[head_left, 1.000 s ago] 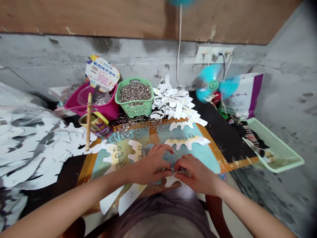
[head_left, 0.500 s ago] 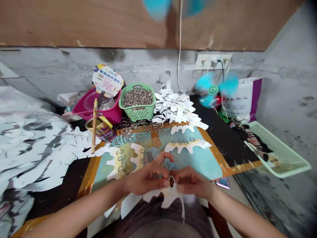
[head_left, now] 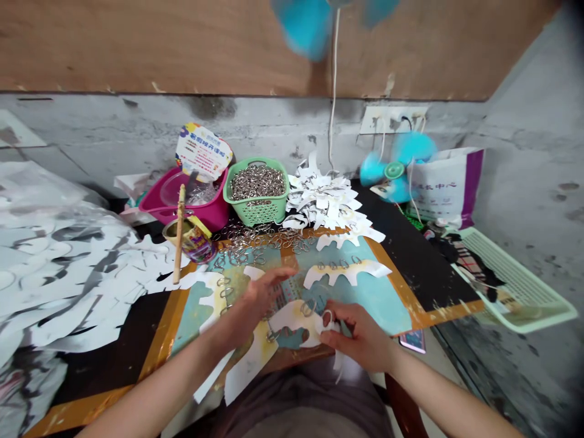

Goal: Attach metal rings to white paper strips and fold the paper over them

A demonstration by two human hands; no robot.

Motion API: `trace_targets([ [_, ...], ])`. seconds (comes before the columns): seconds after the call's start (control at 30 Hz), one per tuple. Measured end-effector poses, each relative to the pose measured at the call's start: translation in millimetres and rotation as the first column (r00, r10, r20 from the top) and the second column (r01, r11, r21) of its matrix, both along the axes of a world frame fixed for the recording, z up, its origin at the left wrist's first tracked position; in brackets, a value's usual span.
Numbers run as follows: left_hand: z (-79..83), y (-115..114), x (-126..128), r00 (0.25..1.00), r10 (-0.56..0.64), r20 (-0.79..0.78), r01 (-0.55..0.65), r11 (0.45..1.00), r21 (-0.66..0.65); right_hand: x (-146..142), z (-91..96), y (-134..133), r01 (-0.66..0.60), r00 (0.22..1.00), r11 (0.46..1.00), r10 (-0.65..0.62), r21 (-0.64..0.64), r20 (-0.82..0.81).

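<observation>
Pinching a metal ring against the right end of a white paper cutout, the right hand sits close to the near edge of the surface, thumb and forefinger closed on the ring and the paper together. The cutout's long axis runs left to right along that near edge. It stretches from the pinch toward the left forearm and lies flat on the teal mat, with other rings already hanging in it.

The left hand is palm down with its fingers loosely spread. It grips nothing that can be seen, and its fingertips point toward the far edge. It rests just beyond the held cutout, over a second cutout that also carries rings.

Farther toward the far edge, a band of loose rings lies in front of a green basket heaped with more. Of the two hands, the left is nearer this band, and the right stays with the held piece. To the right of the left hand's fingertips lies a third cutout with a row of rings, apart from both hands. A stack of blank cutouts sits beside the basket on its right.
</observation>
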State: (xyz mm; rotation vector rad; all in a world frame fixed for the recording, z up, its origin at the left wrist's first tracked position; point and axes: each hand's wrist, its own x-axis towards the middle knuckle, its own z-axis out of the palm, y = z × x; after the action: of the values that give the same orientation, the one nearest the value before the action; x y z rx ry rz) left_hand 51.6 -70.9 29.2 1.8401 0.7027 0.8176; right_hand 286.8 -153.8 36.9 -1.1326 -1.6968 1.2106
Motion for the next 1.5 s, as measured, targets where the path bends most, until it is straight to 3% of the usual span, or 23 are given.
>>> trace_targets([
  [0.07, -10.1, -17, -9, 0.967, 0.209, 0.146, -0.167, 0.952, -0.256, 1, 1.7, 2, 0.050, 0.998, 0.999, -0.050, 0.008, 0.033],
  [0.17, -24.0, -58, -7, 0.964, 0.258, 0.068, -0.177, 0.809, -0.561, -2, 6.1, 3, 0.065, 0.995, 0.997, -0.068, 0.040, 0.079],
  [0.23, -31.2, -84, 5, 0.956, 0.282, 0.078, -0.126, 0.635, -0.762, -5, 8.6, 3, 0.054, 0.993, 0.997, -0.059, 0.056, 0.103],
  [0.3, -35.5, -100, 21, 0.938, 0.291, 0.186, 0.030, 0.469, -0.883, -8, 10.4, 2, 0.039, 0.991, 0.996, -0.049, 0.082, 0.124],
  [0.33, -36.2, -104, 29, 0.922, 0.295, 0.250, 0.108, 0.424, -0.899, -9, 11.2, 1, 0.031, 0.989, 0.994, -0.045, 0.105, 0.137],
  [0.37, -35.6, -107, 36, 0.903, 0.300, 0.306, 0.166, 0.413, -0.896, -10, 12.1, 1, 0.023, 0.987, 0.990, -0.043, 0.136, 0.152],
  [0.43, -30.5, -106, 47, 0.874, 0.323, 0.364, 0.170, 0.498, -0.850, -10, 14.2, -1, 0.004, 0.983, 0.983, -0.039, 0.185, 0.182],
  [0.5, -21.2, -102, 54, 0.865, 0.364, 0.345, 0.056, 0.612, -0.789, -10, 16.6, -2, -0.017, 0.977, 0.981, -0.025, 0.196, 0.212],
  [0.57, -11.5, -97, 56, 0.850, 0.420, 0.318, -0.055, 0.671, -0.739, -9, 18.7, -3, -0.025, 0.973, 0.983, -0.017, 0.180, 0.228],
  [0.67, -7.1, -91, 52, 0.782, 0.546, 0.300, -0.177, 0.656, -0.733, -5, 19.5, -3, 0.004, 0.977, 0.987, -0.038, 0.161, 0.209],
  [0.77, -16.5, -93, 44, 0.733, 0.629, 0.258, -0.249, 0.602, -0.758, -1, 16.9, -2, 0.045, 0.986, 0.988, -0.068, 0.150, 0.151],
  [0.87, -23.9, -100, 42, 0.838, 0.479, 0.261, -0.111, 0.618, -0.778, 1, 12.6, 0, 0.058, 0.992, 0.988, -0.073, 0.142, 0.104],
  [0.93, -21.0, -103, 48, 0.861, 0.435, 0.263, -0.079, 0.626, -0.776, -1, 10.2, 0, 0.049, 0.994, 0.989, -0.062, 0.139, 0.087],
  [1.1, -3.8, -93, 68, 0.752, 0.599, 0.274, -0.182, 0.589, -0.787, -5, 7.1, -2, 0.069, 0.987, 0.983, -0.092, 0.170, 0.132],
  [1.2, -6.5, -85, 68, 0.672, 0.682, 0.289, -0.256, 0.580, -0.773, 1, 5.7, 0, 0.018, 0.981, 0.990, -0.044, 0.138, 0.189],
  [1.33, -20.3, -80, 60, 0.701, 0.664, 0.260, -0.358, 0.643, -0.677, 11, -0.9, 8, -0.033, 0.980, 0.996, 0.017, 0.077, 0.200],
  [1.43, -25.8, -75, 56, 0.754, 0.619, 0.218, -0.403, 0.699, -0.591, 9, -11.4, 12, 0.026, 0.999, 0.998, -0.027, 0.051, 0.019],
  [1.5, -26.1, -70, 55, 0.752, 0.633, 0.185, -0.431, 0.684, -0.588, 3, -18.8, 13, 0.027, 0.989, 1.000, -0.029, -0.014, -0.144],
])
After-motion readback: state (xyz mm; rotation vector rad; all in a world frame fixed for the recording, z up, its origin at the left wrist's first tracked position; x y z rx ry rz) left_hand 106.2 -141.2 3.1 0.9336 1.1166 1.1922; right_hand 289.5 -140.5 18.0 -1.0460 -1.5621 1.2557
